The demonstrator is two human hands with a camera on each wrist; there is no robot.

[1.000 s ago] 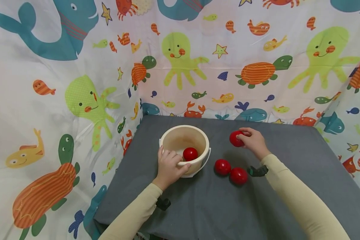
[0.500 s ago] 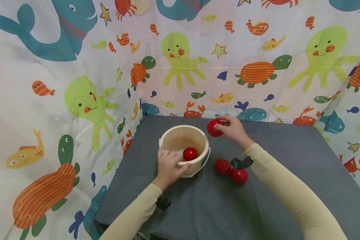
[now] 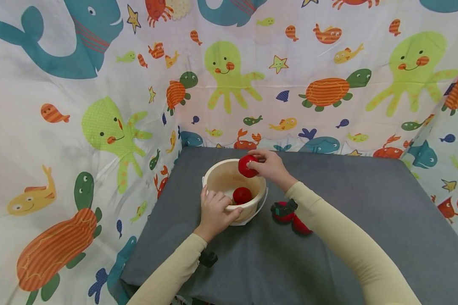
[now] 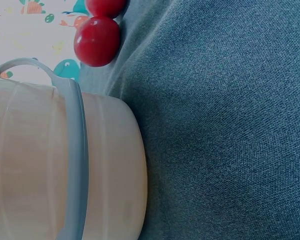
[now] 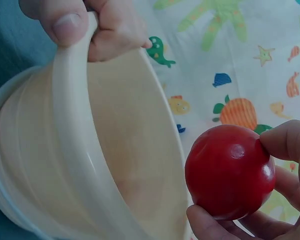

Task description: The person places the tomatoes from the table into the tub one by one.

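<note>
My left hand [image 3: 216,214] grips the near rim of a cream bucket [image 3: 219,176], fingers inside and thumb outside; in the right wrist view its thumb [image 5: 70,29] shows on the rim. With fingertips and thumb, my right hand [image 3: 272,168] holds a glossy red ball [image 3: 247,166] over the bucket's far right side. The right wrist view shows this ball [image 5: 230,172] beside the bucket's opening. Another red ball [image 3: 242,195] lies inside the bucket. Two more red balls, one [image 3: 283,218] partly behind the wrist camera and one [image 3: 301,226] partly behind the sleeve, lie on the table.
A dark grey cloth covers the table [image 3: 385,203]. Curtains [image 3: 244,110] printed with sea animals stand behind and on both sides. The bucket's white handle [image 3: 260,209] hangs down on its right side.
My right hand has carried the red ball leftward from beyond the two table balls to over the bucket. The left hand and bucket have stayed put.
</note>
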